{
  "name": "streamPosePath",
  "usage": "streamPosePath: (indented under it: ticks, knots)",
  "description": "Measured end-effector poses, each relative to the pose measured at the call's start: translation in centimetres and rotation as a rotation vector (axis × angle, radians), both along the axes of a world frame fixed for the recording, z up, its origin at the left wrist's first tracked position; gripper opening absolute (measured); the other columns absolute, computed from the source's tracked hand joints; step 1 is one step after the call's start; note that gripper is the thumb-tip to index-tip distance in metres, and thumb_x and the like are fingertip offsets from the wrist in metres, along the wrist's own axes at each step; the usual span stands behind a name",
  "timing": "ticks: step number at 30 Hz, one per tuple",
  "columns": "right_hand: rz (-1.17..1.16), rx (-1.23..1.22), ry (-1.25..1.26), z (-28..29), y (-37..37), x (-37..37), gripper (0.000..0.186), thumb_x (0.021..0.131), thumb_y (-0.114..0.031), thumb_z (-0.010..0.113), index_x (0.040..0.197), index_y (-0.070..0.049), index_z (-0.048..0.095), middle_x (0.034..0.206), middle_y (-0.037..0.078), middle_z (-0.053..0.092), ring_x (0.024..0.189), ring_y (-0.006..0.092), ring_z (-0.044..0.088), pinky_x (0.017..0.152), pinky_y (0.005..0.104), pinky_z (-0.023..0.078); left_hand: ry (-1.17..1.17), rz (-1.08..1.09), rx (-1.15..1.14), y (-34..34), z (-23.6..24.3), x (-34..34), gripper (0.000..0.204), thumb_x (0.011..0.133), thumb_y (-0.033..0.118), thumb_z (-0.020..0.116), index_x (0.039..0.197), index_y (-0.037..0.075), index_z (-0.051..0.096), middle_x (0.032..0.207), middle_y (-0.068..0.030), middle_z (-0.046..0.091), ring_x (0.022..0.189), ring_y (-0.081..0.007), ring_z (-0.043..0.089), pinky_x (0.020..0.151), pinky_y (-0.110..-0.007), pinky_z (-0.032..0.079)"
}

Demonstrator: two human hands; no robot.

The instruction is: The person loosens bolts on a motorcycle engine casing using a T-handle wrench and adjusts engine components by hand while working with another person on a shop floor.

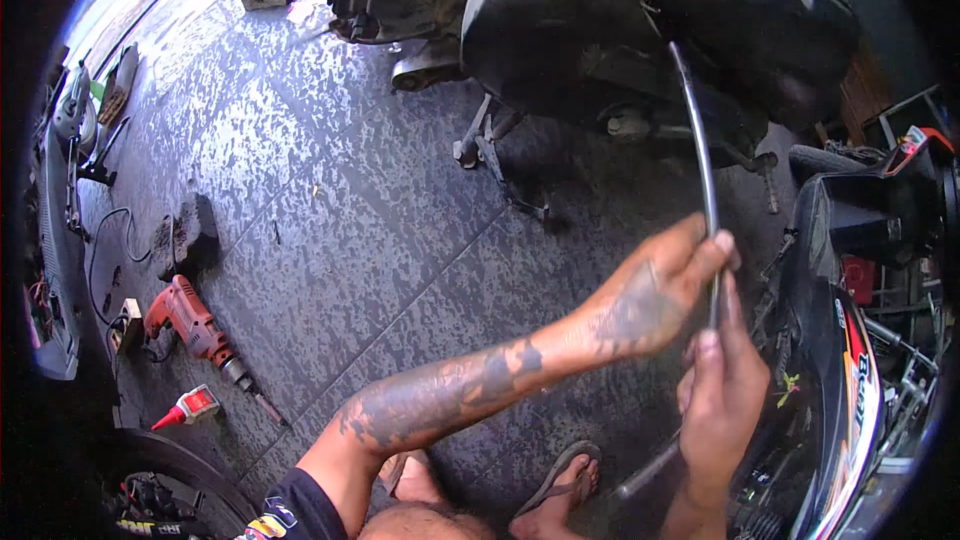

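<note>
A long thin metal rod (694, 120) slants up from my hands to a recess in the dark curved panel (570, 25) of what looks like a motor scooter. My left hand (660, 285) is closed around the rod's lower part, the arm reaching across from the left. Just below, my right hand (725, 380) is closed at the rod's bottom end, its thumb pointing up. A second length of metal bar (648, 468) sticks out beneath the right hand; whether it joins the rod is hidden. The rod's far tip lies in shadow.
On the tiled floor at left are a red power drill (200, 330), a small red and white bottle (188, 407) and a dark block (187, 237). A metal stand (487, 145) shows below the vehicle. Black bodywork (845, 270) with coloured stripes stands close at right.
</note>
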State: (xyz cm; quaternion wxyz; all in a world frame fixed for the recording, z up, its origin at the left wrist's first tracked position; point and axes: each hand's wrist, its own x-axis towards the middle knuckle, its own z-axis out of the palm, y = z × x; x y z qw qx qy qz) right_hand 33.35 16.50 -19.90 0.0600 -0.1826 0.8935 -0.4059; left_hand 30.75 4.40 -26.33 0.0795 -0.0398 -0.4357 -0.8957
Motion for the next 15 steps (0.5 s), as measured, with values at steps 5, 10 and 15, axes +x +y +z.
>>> streamPosePath:
  ticks: [5,10,15]
  knots:
    - [0.006,0.035,0.061,1.3,-2.4,-1.8,0.043,0.092,-0.004,0.042,0.135,-0.004,0.043,0.067,-0.002,0.044,0.043,-0.0002,0.033,0.036,0.0177,0.026,-0.042,-0.034,-0.077,-2.8,1.7,-1.7,0.034,0.098,0.035,0.042,0.098,0.004,0.054,0.075,0.0000,0.050,0.063,-0.0052,0.044,0.053,-0.020,0.036]
    - [0.017,0.052,0.085,1.2,-2.4,-2.1,0.043,0.092,-0.004,0.043,0.135,-0.005,0.043,0.068,-0.001,0.045,0.043,-0.0002,0.033,0.036,0.0176,0.026,0.021,-0.031,0.030,-2.3,0.8,-2.6,0.034,0.098,0.035,0.042,0.099,0.004,0.055,0.071,0.0015,0.048,0.058,-0.0047,0.041,0.049,-0.020,0.033]
    - [-0.005,0.077,0.069,1.6,-2.8,-2.0,0.045,0.090,0.000,0.044,0.134,-0.004,0.044,0.070,0.001,0.047,0.046,0.0015,0.036,0.039,0.0186,0.029,0.060,-0.008,0.030,-2.4,0.8,-2.7,0.034,0.098,0.036,0.041,0.099,0.004,0.055,0.067,0.0030,0.045,0.054,-0.0041,0.036,0.046,-0.020,0.028]
